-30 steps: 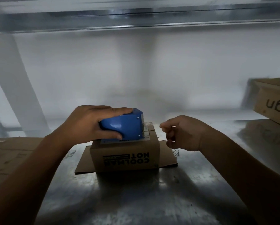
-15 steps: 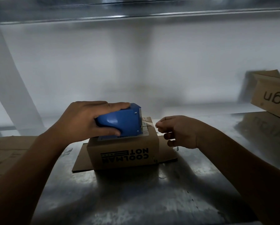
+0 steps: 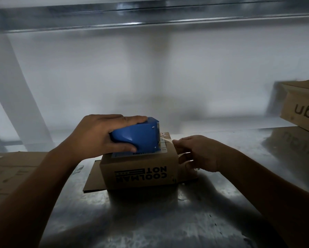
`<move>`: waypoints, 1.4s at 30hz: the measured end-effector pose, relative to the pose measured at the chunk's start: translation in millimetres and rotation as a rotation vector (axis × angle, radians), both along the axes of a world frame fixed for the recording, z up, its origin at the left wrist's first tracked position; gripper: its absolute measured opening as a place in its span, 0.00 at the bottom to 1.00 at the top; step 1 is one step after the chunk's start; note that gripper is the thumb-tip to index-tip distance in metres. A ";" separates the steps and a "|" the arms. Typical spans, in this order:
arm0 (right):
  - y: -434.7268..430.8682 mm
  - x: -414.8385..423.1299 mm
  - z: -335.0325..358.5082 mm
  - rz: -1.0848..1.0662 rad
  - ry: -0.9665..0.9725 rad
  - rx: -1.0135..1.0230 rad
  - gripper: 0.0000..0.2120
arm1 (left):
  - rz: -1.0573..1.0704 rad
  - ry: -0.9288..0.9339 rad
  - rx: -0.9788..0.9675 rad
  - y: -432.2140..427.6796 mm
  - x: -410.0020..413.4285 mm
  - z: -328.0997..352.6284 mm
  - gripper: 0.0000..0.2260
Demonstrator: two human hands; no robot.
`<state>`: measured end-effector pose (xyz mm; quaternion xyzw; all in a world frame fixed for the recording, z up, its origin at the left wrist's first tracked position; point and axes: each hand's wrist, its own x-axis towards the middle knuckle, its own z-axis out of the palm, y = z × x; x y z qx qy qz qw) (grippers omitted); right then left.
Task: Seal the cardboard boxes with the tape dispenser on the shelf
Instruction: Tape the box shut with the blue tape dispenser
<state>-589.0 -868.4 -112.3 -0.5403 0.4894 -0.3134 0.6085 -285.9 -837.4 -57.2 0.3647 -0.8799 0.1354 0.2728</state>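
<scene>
Here, left hand (image 3: 96,138) grips the blue tape dispenser (image 3: 139,138) atop the cardboard box (image 3: 139,172); right hand (image 3: 198,154), beside the box, pinches the tape strip (image 3: 168,139).

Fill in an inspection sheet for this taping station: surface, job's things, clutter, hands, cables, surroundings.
Surface: metal shelf, scuffed and reflective.
Job's things: blue tape dispenser sits on top of the small cardboard box; a tape strip runs from its toothed end to the right; an open box stands at far right.
Clutter: flat cardboard sheet under the small box; flattened cardboard at left.
Hands: left hand grips the dispenser; right hand pinches the strip's end at the box's right edge.
Cables: nothing seen.
Surroundings: upper shelf beam overhead, pale wall behind.
</scene>
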 end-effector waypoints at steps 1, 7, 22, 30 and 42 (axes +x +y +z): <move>0.6 0.8 -0.6 0.003 0.041 -0.002 0.15 | 0.002 0.000 0.000 0.0 0.7 0.0 0.33; 9.6 7.8 -3.7 0.077 0.311 -0.235 0.16 | -0.003 0.005 -0.003 -2.7 1.8 -0.2 0.33; 6.9 23.6 -22.6 -0.206 0.421 -0.510 0.11 | -0.034 0.007 0.002 -1.3 1.3 0.1 0.32; 7.3 24.8 -4.3 -0.299 0.152 -0.759 0.05 | -0.034 0.006 0.001 -3.2 1.9 0.1 0.32; 20.7 36.4 -0.6 0.301 0.708 -0.996 0.44 | 0.004 -0.074 0.081 -4.9 2.4 14.5 0.33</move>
